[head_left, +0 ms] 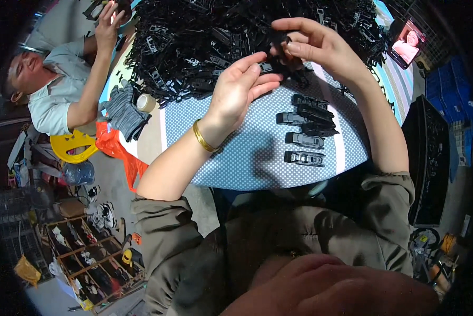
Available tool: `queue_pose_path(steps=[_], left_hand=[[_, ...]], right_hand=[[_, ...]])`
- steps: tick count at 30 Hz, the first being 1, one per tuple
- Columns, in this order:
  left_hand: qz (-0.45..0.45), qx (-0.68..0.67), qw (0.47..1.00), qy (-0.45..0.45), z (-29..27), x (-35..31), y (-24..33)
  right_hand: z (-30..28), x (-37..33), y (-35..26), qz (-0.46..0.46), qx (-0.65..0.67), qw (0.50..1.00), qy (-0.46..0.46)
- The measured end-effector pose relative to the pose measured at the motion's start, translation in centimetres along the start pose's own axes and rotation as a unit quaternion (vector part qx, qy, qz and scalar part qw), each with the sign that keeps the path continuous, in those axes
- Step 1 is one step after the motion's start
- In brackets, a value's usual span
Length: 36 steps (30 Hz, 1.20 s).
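Your left hand (pixel 236 88) is over the near edge of the heap, its thumb and fingers grasping a small black part (pixel 267 67). Your right hand (pixel 328 51) is just beside it, fingers bent and thumb pressed in on a dark piece (pixel 286 52); blur and shadow hide whether the two hands share one item.

In front of you the heap of black parts (pixel 189 50) covers the far side of the table (pixel 220 158). Nearer to you, on the dotted cover, more black clip-like parts (pixel 305 139) lie in a short column, the farther ones bunched together and the nearest two apart from each other.

Among the containers, the rack (pixel 70 255) at your lower left has compartments filled with shoes. Blue crates (pixel 449 89) are stacked at your far right; you cannot see into them. The tall black bin (pixel 431 163) beside the table has dark contents too dim to make out. An orange-red plastic bag (pixel 110 141) hangs at the table's left edge, near grey gloves (pixel 123 111) and a roll of tape (pixel 146 102). A co-worker (pixel 62 87) sits at your left, one hand raised.
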<state>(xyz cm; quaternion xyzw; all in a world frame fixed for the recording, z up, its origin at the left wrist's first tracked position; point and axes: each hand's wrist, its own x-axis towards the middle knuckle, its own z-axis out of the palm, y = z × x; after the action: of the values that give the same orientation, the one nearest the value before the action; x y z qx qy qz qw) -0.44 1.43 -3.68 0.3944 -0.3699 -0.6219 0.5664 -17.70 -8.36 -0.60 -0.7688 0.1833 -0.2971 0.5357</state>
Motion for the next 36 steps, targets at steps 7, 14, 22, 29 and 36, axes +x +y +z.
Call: queue_pose_path(steps=[7, 14, 22, 29, 36], left_hand=[[0.053, 0.023, 0.998, 0.025, 0.0, 0.2, -0.2], [0.066, 0.035, 0.997, 0.011, 0.0, 0.1, -0.5], [0.073, 0.051, 0.996, 0.008, -0.4, 0.3, -0.8], [0.095, 0.11, 0.989, -0.017, -0.7, 0.0, -0.7], [0.075, 0.009, 0.997, -0.016, 0.0, -0.4, 0.0]], right_hand=[[1.7, -0.2, 0.3, -0.016, -0.127, 0.991, 0.036], [3.0, -0.1, 1.3, -0.151, -0.289, 0.938, 0.121], [3.3, -0.1, 1.2, -0.212, -0.357, 0.899, 0.142], [4.0, -0.3, 0.8, -0.231, -0.418, 0.861, 0.175], [4.3, -0.3, 1.6, -0.236, -0.367, 0.877, 0.202]])
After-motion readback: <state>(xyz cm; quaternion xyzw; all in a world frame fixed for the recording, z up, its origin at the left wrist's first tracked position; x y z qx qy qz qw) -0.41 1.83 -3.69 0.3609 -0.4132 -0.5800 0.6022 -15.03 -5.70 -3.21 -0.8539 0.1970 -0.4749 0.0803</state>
